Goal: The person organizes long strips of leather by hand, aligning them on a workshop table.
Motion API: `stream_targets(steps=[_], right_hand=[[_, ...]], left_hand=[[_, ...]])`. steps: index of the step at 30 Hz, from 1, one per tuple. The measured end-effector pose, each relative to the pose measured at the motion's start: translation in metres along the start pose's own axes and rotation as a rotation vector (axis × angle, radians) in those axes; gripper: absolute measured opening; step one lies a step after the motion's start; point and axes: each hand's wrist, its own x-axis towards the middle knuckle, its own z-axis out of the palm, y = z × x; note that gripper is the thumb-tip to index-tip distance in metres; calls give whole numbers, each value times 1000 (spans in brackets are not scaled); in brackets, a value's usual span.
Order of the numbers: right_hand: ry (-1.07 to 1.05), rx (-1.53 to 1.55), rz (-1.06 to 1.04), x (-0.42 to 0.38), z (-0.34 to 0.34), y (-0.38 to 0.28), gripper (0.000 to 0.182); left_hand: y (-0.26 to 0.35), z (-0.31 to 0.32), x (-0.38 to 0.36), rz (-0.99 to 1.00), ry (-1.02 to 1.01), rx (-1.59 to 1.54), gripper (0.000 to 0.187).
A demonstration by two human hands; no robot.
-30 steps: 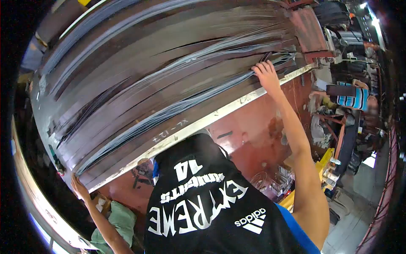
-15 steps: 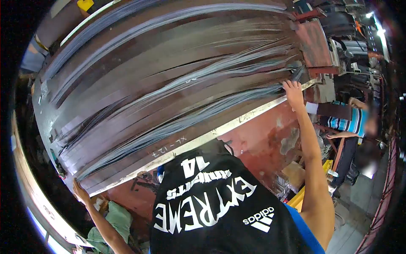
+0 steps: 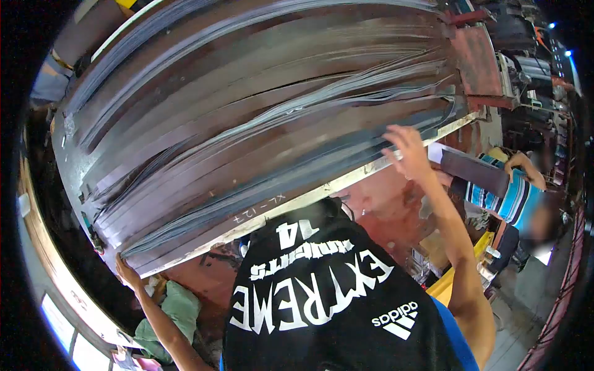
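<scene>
A long bundle of thin dark grey strips (image 3: 272, 182) lies along the near side of a wide, dark sheet-covered table (image 3: 204, 102). At the bundle's left end, by the table corner, my left hand (image 3: 129, 273) is closed on the strip ends; its fingers are partly hidden. My right hand (image 3: 408, 151) hovers over the near edge towards the bundle's right end, fingers apart and holding nothing, a little blurred. "XL-127" is chalked on the dark sheet beside the bundle.
More strip bundles (image 3: 297, 111) lie across the table. A pale strip (image 3: 346, 181) borders its near edge. To the right, a person in a striped shirt (image 3: 516, 196) is beside a dark board (image 3: 473, 170). A green sack (image 3: 179, 309) sits below left.
My right hand has let go of the bundle's right end and moved left and slightly down. The strips there lie flatter. My left hand stays at the left end.
</scene>
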Motion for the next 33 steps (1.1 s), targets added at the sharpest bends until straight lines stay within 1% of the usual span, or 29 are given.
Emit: stream_targets(steps=[1, 3, 5, 7, 9, 10, 14, 15, 17, 18, 19, 20, 21, 22, 23, 25, 26, 27, 29, 30, 31, 33], right_hand=[[-21, 27, -49, 1, 6, -21, 45], [-76, 59, -120, 3, 25, -45, 49], [-90, 70, -119, 3, 43, -56, 52], [-105, 80, -124, 8, 50, -61, 56], [-118, 48, -136, 15, 51, -62, 63], [-108, 46, -150, 18, 54, -59, 68], [-158, 49, -158, 23, 53, -56, 71], [-154, 48, -149, 24, 55, -54, 71], [-218, 61, -211, 27, 58, -49, 70], [-169, 21, -243, 25, 60, -49, 68], [-167, 23, -233, 25, 64, -49, 68], [-98, -48, -257, 24, 68, -49, 67], [-32, -121, -277, 22, 73, -49, 66], [-19, -131, -291, 23, 75, -48, 66], [-24, -130, -269, 24, 75, -49, 66], [-14, -240, -281, 25, 77, -46, 69], [14, -238, -265, 22, 82, -39, 68], [4, -232, -245, 19, 85, -31, 68], [55, -374, -221, 15, 88, -18, 65], [36, -339, -193, 13, 86, -12, 55], [27, -331, -185, 13, 86, -6, 55], [46, -310, -133, 18, 86, 5, 47]], left_hand=[[-1, 1, 0, -19, -11, -1, 36], [-8, 7, 0, 1, 5, -16, 35], [-18, 13, 4, 146, 101, -85, 34], [-22, 15, 6, 123, 89, -64, 33], [-21, 12, 7, 209, 111, -90, 32], [-18, 10, 6, 164, 98, -76, 31], [-10, 7, 7, 240, 136, -92, 30], [-9, 9, 7, 218, 149, -114, 30], [-8, 10, 6, 201, 162, -137, 29], [-8, 9, 6, 203, 167, -128, 30], [-8, 8, 6, 207, 171, -119, 30], [-3, 2, 4, 221, 168, -118, 30], [3, -3, 1, 191, 139, -108, 30], [8, -6, 2, 164, 108, -98, 31], [3, -2, 5, 185, 99, -98, 31], [-7, 4, 9, 244, 153, -147, 31], [-6, 3, 8, 224, 138, -110, 32], [-5, 1, 9, 243, 125, -107, 32], [-4, 0, 10, 228, 112, -138, 33], [-5, -2, 10, 248, 102, -122, 33], [-7, -2, 12, 255, 91, -116, 33], [-14, -1, 16, 285, 91, -106, 34]])
